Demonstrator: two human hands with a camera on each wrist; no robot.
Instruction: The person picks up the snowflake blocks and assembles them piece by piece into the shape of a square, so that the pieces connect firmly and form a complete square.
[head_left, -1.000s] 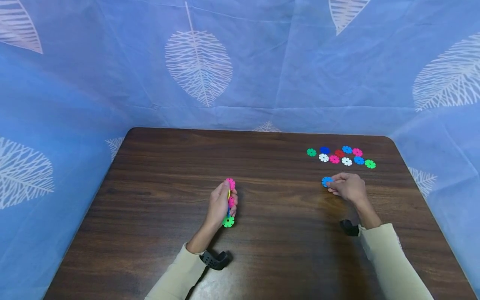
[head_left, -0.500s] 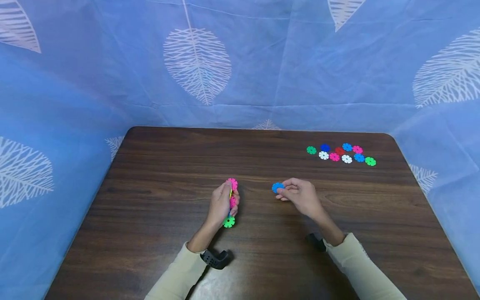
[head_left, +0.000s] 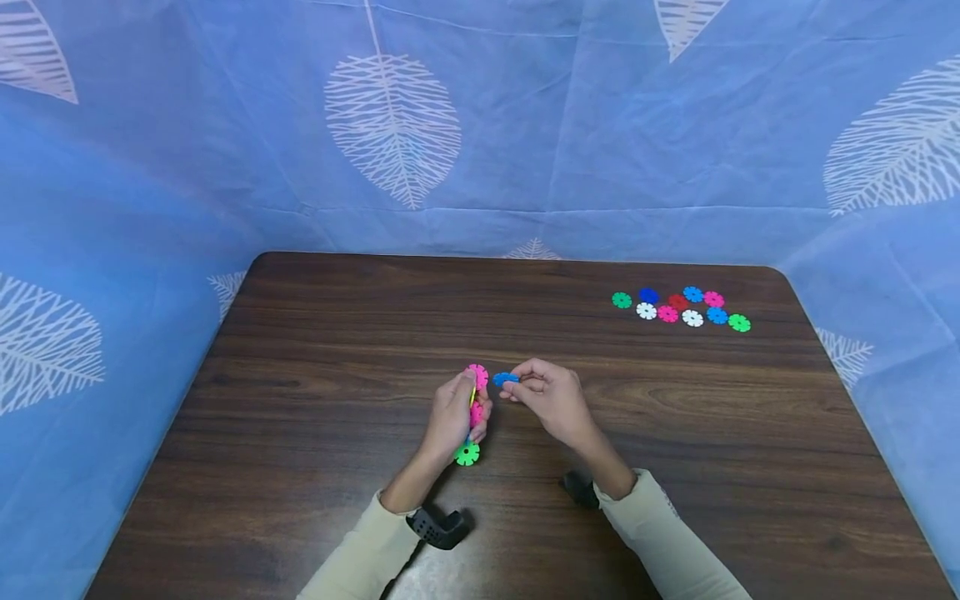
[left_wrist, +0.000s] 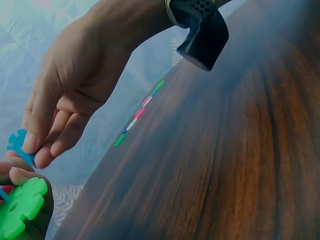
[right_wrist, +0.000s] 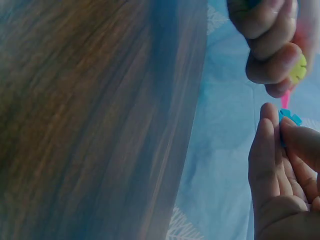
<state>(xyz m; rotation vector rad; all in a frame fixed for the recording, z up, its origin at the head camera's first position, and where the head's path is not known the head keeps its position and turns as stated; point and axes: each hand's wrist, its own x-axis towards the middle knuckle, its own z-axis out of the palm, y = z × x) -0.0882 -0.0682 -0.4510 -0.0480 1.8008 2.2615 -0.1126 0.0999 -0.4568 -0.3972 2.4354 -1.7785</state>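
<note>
My left hand [head_left: 450,421] grips a chain of joined notched discs, with a pink disc [head_left: 477,376] at its top and a green disc [head_left: 467,453] at its lower end. A yellow disc [right_wrist: 298,69] of that chain shows in the right wrist view. Between thumb and fingers, my right hand [head_left: 557,403] pinches a light blue disc [head_left: 506,379], just right of the top pink disc; a small gap separates the two in the head view. The left wrist view shows the blue disc [left_wrist: 19,145] above the green disc [left_wrist: 22,207].
Several loose discs lie flat at the table's back right, among them a dark green one [head_left: 621,300], a white one [head_left: 647,311] and a red one [head_left: 678,302]. The brown wooden table [head_left: 360,317] meets a blue leaf-patterned cloth [head_left: 510,125] behind it.
My right hand has carried the blue disc leftward from near the loose discs to beside the chain. My left hand has shifted slightly right with the chain in its grip.
</note>
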